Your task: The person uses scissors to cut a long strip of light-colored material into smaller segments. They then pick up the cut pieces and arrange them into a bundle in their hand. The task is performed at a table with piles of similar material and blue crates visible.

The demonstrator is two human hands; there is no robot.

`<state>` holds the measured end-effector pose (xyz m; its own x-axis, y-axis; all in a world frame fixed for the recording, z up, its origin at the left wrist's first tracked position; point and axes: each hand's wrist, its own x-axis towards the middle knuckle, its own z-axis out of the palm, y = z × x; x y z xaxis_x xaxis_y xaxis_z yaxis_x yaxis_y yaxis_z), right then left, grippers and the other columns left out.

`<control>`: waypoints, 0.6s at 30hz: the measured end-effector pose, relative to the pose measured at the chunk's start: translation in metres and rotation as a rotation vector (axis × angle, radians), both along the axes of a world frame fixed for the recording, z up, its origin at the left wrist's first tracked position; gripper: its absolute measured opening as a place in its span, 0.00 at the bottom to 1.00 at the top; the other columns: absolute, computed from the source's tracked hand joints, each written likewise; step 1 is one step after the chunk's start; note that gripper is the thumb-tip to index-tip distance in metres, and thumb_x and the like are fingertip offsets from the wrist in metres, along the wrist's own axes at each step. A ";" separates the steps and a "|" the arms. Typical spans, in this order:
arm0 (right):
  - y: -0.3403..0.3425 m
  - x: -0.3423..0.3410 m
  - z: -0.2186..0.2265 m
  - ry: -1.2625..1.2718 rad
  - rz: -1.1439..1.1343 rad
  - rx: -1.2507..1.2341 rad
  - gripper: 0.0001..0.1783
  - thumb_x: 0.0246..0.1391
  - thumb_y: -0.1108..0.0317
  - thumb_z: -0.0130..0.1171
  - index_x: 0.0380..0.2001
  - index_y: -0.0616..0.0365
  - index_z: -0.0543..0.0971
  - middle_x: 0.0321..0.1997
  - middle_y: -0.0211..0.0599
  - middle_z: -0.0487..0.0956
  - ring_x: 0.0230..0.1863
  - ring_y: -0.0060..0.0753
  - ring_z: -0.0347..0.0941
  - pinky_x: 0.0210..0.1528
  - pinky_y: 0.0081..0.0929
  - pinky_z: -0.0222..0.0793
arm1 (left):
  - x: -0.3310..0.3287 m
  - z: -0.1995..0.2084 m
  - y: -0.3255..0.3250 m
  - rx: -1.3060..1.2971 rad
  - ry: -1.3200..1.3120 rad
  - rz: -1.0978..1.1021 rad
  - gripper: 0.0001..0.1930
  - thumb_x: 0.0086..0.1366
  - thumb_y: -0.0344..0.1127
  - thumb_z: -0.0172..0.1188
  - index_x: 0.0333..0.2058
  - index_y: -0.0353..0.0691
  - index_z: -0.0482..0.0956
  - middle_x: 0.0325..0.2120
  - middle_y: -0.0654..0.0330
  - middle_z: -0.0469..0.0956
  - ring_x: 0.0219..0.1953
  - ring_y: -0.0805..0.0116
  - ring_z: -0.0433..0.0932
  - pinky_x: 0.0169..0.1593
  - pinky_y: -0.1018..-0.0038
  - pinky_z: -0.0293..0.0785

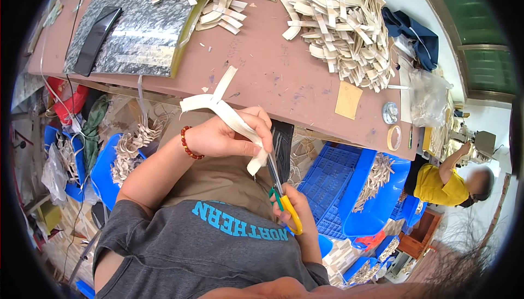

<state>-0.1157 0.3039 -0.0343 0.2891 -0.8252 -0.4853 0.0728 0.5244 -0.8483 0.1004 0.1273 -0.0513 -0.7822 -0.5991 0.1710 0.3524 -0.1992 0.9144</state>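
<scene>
Head view: left hand [226, 137], fingers pinched on one pale Y-shaped strap [233, 119], held by the near edge of the desk [267, 75]; right hand [303, 207], fingers curled round yellow-and-green scissors [289, 207], blades beside the strap's lower end, contact unclear from here.

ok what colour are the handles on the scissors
The scissor handles are yellow and green, best seen in the head view.

Cream strap [233, 119] in left grip [222, 139], scissors [289, 208] in right grip [299, 202]
</scene>
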 end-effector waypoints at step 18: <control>-0.005 -0.001 0.018 0.600 0.123 -0.128 0.26 0.33 0.63 0.73 0.31 0.55 0.67 0.15 0.33 0.69 0.18 0.29 0.66 0.22 0.25 0.60 | 0.002 -0.003 -0.006 -0.302 0.034 -0.003 0.08 0.59 0.35 0.57 0.28 0.40 0.83 0.36 0.59 0.63 0.36 0.69 0.66 0.41 0.75 0.68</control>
<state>-0.1170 0.2987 -0.0164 0.0931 -0.8657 -0.4918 -0.4902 0.3901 -0.7794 0.1029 0.1213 -0.0544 -0.7749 -0.5147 0.3670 0.3837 0.0785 0.9201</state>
